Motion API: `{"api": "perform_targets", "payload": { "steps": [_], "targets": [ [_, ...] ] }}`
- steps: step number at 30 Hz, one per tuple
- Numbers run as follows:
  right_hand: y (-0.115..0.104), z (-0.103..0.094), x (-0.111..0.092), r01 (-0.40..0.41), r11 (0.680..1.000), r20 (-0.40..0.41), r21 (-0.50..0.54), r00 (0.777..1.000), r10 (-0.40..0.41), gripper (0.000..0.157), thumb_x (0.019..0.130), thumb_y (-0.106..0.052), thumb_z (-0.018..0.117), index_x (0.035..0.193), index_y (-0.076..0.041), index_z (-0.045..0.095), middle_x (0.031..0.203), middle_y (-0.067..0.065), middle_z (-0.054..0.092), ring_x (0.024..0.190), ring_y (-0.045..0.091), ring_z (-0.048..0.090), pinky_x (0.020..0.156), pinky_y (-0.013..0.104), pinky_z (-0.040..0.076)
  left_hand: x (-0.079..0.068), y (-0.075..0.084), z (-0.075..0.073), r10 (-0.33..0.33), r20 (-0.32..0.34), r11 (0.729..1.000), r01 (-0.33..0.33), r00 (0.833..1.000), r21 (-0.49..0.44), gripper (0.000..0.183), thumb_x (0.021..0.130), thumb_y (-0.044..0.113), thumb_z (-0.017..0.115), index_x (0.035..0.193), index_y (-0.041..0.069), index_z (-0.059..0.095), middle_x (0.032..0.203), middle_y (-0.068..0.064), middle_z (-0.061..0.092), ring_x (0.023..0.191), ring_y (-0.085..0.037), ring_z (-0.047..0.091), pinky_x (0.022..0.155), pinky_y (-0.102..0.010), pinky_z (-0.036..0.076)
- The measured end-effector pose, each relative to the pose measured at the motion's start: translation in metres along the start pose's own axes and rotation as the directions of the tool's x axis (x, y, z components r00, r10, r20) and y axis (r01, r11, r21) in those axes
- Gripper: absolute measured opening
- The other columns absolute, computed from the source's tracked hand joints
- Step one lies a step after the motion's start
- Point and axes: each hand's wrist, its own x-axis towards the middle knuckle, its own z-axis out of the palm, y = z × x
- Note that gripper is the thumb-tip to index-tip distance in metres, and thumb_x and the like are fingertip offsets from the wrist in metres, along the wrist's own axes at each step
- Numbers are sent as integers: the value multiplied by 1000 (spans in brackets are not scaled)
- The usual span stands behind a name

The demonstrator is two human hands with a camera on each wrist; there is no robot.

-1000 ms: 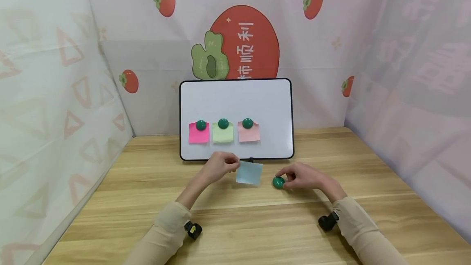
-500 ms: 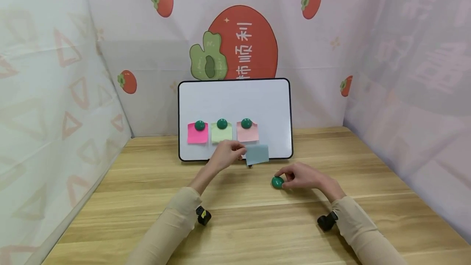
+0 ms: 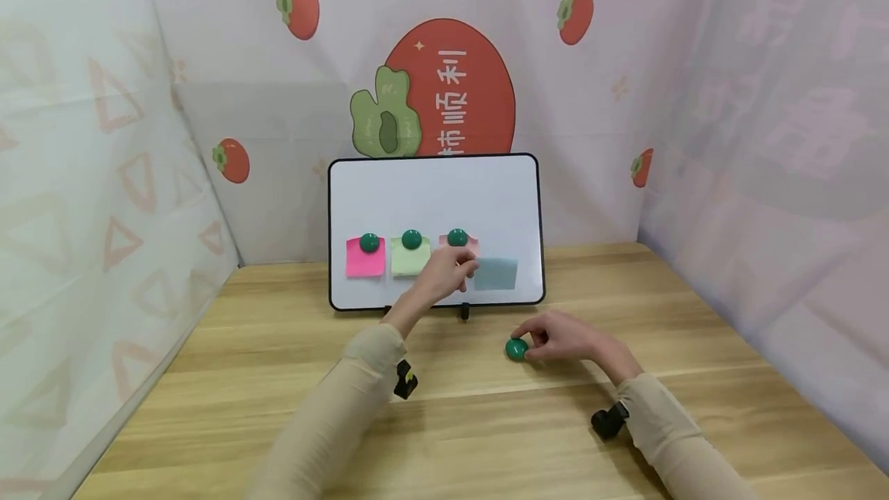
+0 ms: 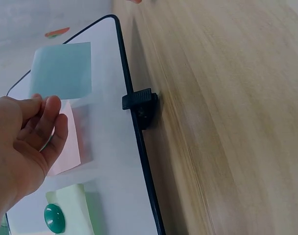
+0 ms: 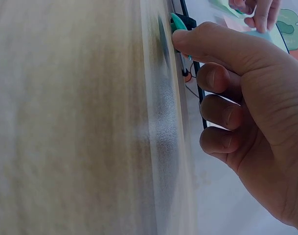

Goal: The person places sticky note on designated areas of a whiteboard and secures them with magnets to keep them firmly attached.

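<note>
My left hand [image 3: 447,272] pinches a light blue sticky note [image 3: 496,274] by its left edge, in front of the lower right of the whiteboard [image 3: 430,191]. The left wrist view shows thumb and fingertips at one corner of that blue note [image 4: 63,71]. Low over the table, my right hand [image 3: 562,336] holds a round green magnet [image 3: 516,349] between thumb and fingers. Bright pink [image 3: 366,261], pale green [image 3: 410,258] and light pink [image 3: 450,241] notes hang in a row on the board, each under a green magnet. My left hand partly hides the light pink one.
Black clips [image 3: 465,311] support the whiteboard at its bottom edge on the wooden table [image 3: 458,438]. A printed cloth [image 3: 583,114] hangs behind it, with more cloth at both sides. Each wrist wears a small black camera [image 3: 609,420].
My left hand has lifted the blue note up and to the right, from over the table to in front of the board. The right hand has stayed with its magnet. The view has shifted slightly.
</note>
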Motion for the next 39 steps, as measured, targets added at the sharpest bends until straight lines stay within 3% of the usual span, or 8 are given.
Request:
{"api": "perform_targets", "payload": {
  "steps": [4, 14, 24, 31, 39],
  "targets": [
    [0, -1, 0, -12, 1000, -6, -5, 1000, 12, 36, 88, -16, 72, 123, -9, 69, 73, -8, 55, 63, 4, 48, 57, 20, 40, 16, 1, 4, 28, -32, 999, -28, 999, 17, 22, 103, 17, 54, 102, 2, 70, 85, -15, 69, 61, -31, 67, 52, -24, 43],
    [4, -3, 2, -22, 999, -1, -27, 1000, 22, 36, 88, -19, 73, 123, -12, 69, 74, -8, 56, 64, 4, 49, 58, 20, 41, 43, 6, 8, -74, -94, 997, 76, 993, 11, 23, 103, 25, 55, 112, 9, 68, 85, -2, 68, 61, -12, 59, 55, -24, 45],
    [1, -4, 4, -5, 1000, -10, -31, 1000, 5, 36, 88, -17, 73, 123, -10, 69, 73, -8, 56, 62, 4, 48, 57, 20, 40, 58, 11, 14, -101, -161, 985, 121, 982, 125, 23, 103, 29, 53, 113, 14, 67, 90, 4, 70, 78, -12, 63, 72, -30, 48],
    [0, -2, 10, 8, 999, -10, -34, 1000, -8, 35, 88, -16, 72, 122, -9, 69, 72, -9, 55, 62, 3, 48, 57, 20, 40, 63, 9, 18, -110, -193, 975, 144, 975, 171, 19, 103, 27, 53, 110, 13, 64, 91, 1, 70, 76, -13, 62, 67, -27, 45],
    [3, 2, 7, 3, 1000, -6, -29, 1000, -3, 36, 88, -17, 73, 123, -7, 69, 73, -9, 56, 63, 3, 48, 57, 20, 41, 63, 6, 26, -116, -178, 985, 137, 977, 109, 17, 104, 25, 53, 108, 12, 63, 90, -1, 69, 62, -11, 62, 57, -25, 47]
  ]
}}
